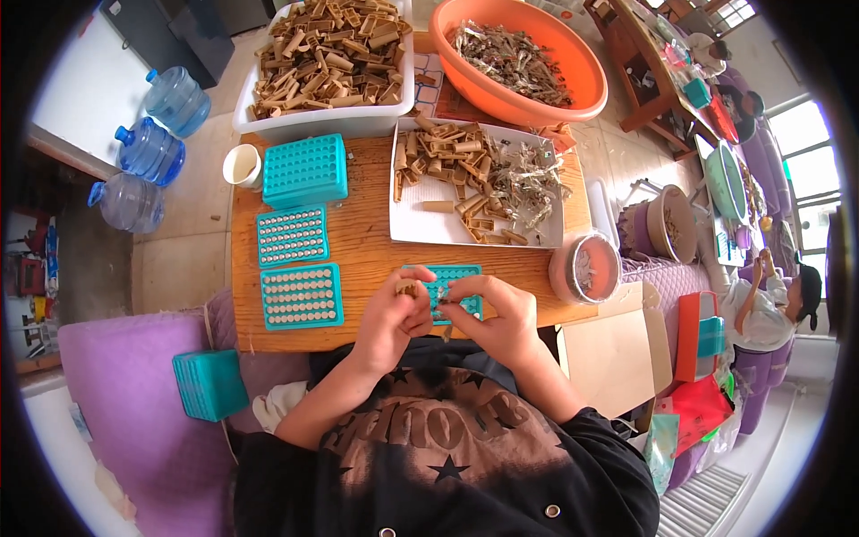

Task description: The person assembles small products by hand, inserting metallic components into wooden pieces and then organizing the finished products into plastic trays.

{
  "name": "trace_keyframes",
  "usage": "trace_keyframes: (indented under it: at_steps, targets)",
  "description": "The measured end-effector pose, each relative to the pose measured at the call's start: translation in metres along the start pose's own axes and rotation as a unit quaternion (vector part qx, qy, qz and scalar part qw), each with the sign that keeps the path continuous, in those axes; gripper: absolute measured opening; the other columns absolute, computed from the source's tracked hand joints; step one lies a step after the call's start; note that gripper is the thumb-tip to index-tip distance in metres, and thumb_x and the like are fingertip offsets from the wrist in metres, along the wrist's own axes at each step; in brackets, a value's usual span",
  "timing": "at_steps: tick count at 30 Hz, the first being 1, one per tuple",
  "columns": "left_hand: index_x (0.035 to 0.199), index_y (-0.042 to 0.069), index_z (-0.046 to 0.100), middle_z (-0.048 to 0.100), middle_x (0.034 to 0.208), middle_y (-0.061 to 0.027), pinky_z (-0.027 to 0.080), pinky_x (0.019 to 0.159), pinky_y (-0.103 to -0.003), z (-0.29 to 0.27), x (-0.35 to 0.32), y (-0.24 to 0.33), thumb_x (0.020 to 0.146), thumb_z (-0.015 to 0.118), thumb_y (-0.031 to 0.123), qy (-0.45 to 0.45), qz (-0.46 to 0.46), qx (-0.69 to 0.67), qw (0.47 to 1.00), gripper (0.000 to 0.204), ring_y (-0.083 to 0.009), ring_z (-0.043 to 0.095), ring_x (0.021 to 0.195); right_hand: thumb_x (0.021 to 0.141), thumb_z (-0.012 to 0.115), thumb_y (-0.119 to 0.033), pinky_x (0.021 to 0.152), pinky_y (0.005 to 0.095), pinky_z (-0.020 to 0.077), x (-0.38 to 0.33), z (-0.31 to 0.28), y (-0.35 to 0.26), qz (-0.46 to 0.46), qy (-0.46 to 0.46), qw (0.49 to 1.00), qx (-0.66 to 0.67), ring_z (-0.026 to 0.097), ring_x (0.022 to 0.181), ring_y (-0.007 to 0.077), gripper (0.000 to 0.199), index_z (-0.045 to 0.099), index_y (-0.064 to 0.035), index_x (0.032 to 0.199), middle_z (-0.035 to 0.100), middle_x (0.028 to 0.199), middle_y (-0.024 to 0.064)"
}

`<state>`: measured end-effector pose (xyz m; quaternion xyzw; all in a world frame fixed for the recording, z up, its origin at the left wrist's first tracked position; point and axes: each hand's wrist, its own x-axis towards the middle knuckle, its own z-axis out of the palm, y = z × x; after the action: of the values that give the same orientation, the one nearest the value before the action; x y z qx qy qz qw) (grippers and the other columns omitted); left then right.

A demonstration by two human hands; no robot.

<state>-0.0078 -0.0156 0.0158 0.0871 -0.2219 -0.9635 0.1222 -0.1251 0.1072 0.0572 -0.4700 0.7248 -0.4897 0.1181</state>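
Both hands meet over the table's near edge, above a teal tray with holes (pixel 463 273). My left hand (pixel 386 320) is curled, and a small brown half-tube piece (pixel 407 288) shows between its fingers. Close beside it, my right hand (pixel 497 315) pinches thumb and forefinger together on something small and light, partly hidden by the fingertips. Left of the hands lie a teal tray of round, pale-topped pieces (pixel 302 296) and a teal tray of silvery pieces (pixel 293 236). Beyond the hands, a white shallow box (pixel 428 229) holds brown half-tubes and a heap of thin, shiny scraps.
Stacked teal trays (pixel 305 170) stand beside a paper cup (pixel 242 166). A white tub (pixel 327 119) of brown pieces and an orange basin (pixel 586 98) of scraps stand at the back. A pink-white bucket (pixel 586 268) is at right. A co-worker (pixel 765 309) sits far right.
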Motion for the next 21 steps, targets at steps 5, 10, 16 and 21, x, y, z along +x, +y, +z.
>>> trace_keyframes:
  at_steps: [5,10,16,21]
  targets:
    - [0.119,0.003,0.046,0.051,0.097,-0.0021,0.037,0.079,-0.026,-0.001,0.000,-0.003,0.093,0.052,0.017,0.014,0.079,0.075,0.994,0.031,-0.0114,0.047,0.088,0.078,0.066,0.001,0.073,0.0267,0.0535,-0.001,0.011,-0.001,0.157,-0.002,0.962,0.225,0.064,0.082,0.0125,0.012,0.059,0.0016,0.087,0.063,0.085,0.0064]
    - [0.121,0.003,0.048,0.055,0.111,-0.0053,0.038,0.093,-0.030,-0.010,-0.004,-0.003,0.090,0.056,0.010,0.015,0.113,0.215,0.970,0.033,-0.0144,0.050,0.105,0.081,0.064,0.001,0.075,0.0265,0.0533,-0.001,0.024,-0.001,0.166,-0.012,0.951,0.259,0.063,0.084,0.0130,0.010,0.058,0.0035,0.088,0.062,0.087,0.0068]
    - [0.111,0.001,0.061,0.058,0.105,-0.0057,0.047,0.078,-0.025,-0.025,-0.006,0.012,0.076,0.071,0.002,0.011,0.084,0.271,0.959,0.036,-0.0128,0.057,0.095,0.082,0.062,0.003,0.077,0.0237,0.0484,0.003,0.012,0.006,0.189,-0.127,0.924,0.308,0.058,0.084,0.0094,0.004,0.058,0.0023,0.084,0.059,0.086,0.0034]
    - [0.101,0.005,0.068,0.065,0.082,-0.0061,0.049,0.067,-0.026,0.004,-0.010,0.040,0.066,0.078,0.007,-0.077,0.102,0.596,0.793,0.036,-0.0173,0.063,0.076,0.076,0.070,0.001,0.068,0.0215,0.0447,0.002,0.007,0.023,0.217,-0.212,0.867,0.396,0.056,0.077,0.0092,0.016,0.054,-0.0018,0.077,0.058,0.082,0.0031]
